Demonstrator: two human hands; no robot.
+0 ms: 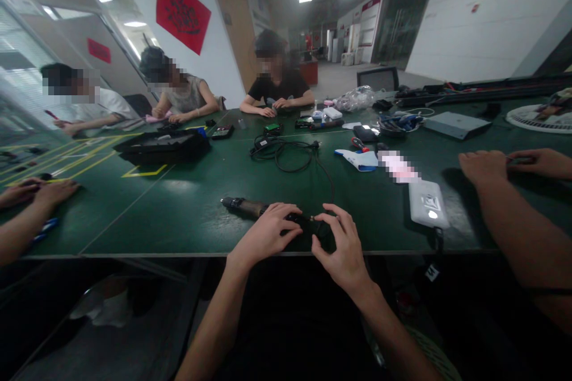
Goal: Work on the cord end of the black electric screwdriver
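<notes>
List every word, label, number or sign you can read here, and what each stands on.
No text can be read for certain.
Red poster on the pillar: dark characters, too blurred to read.
Smaller red sign: marks too small to read.
White box on the table: a square mark, not legible.
White tag below the table edge: perhaps "N", too small to confirm.
Dark tool: no legible text.

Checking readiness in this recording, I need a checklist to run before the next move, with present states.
1. Left hand over the dark tool: ok.
2. Left hand's grip firm: cannot tell; contact is mostly hidden.
3. Right hand open: ok; thumb and forefinger apart.
4. Cable joined to the tool: cannot tell.
5. Cable laid straight: not ok; looped on the table.
6. Right-hand neighbour's hand away from the tool: ok.
</notes>
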